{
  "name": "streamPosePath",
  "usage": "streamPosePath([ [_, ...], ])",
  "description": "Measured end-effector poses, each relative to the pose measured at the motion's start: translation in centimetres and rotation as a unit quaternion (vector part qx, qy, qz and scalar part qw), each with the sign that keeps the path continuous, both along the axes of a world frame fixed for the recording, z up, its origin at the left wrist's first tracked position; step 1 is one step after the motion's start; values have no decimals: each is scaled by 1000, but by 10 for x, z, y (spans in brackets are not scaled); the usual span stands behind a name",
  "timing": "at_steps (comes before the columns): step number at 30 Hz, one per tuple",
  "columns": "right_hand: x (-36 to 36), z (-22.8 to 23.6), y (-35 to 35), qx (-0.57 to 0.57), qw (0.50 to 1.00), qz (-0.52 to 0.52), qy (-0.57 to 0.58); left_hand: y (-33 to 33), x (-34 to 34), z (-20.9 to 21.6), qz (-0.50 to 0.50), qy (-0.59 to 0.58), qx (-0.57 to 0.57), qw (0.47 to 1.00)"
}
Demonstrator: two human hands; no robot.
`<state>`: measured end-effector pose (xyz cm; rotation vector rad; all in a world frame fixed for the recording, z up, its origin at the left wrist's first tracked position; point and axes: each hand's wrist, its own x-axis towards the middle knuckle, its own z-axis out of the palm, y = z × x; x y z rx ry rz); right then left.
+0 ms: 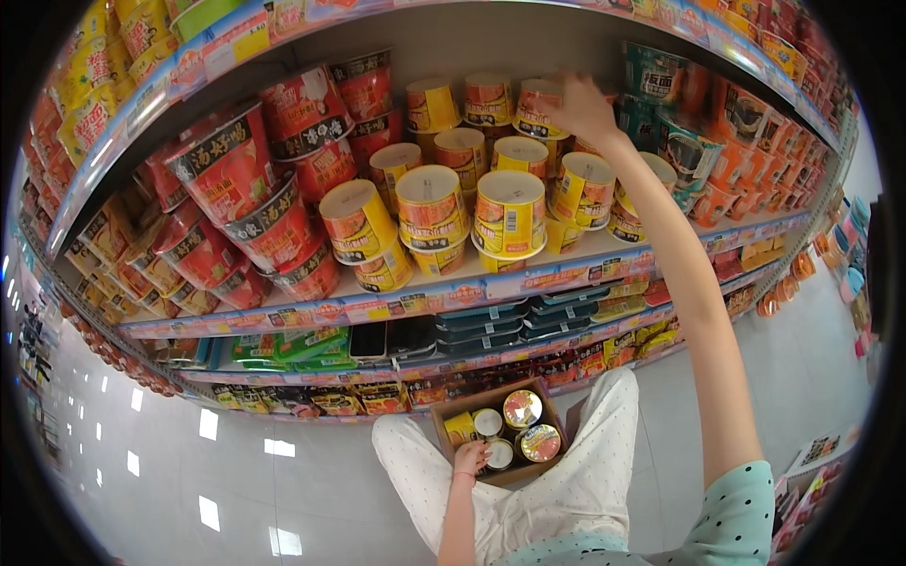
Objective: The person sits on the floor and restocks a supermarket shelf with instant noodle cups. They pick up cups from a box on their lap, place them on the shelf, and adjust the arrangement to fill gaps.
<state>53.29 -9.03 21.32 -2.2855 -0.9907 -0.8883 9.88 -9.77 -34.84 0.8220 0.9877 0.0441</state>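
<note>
My right hand [585, 108], blurred by motion, reaches to the back of the shelf and closes round the side of a yellow and red instant noodle cup [541, 102] in the upper back row. Its far fingertips are hidden. Low down between my knees, my left hand [470, 458] is in a cardboard box [519, 479], its fingers bent against the rim of a noodle cup [500, 455] with a pale end facing up. Beside that cup stand others, two showing printed lids [522, 408]. More yellow noodle cups [511, 215] are stacked upside down along the shelf front.
Large red noodle tubs [226, 165] lean in stacks to the left. Green tubs [689, 151] and orange cups [746, 113] fill the right. An upper shelf edge [311, 21] arches over the stacks. Dark flat trays [481, 325] and packets lie on lower shelves.
</note>
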Motion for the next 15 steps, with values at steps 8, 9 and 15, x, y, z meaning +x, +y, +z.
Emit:
streamPosePath([
  [8,-173,-106,-107,-33,788,526,318,-24,16,-47,-86,-40,234,968],
  [9,-188,-132,-108,-117,716,571,384,-26,11,-72,-89,20,314,945],
  [15,-205,-448,-132,-548,708,164,415,-34,16,-10,-383,234,379,809],
])
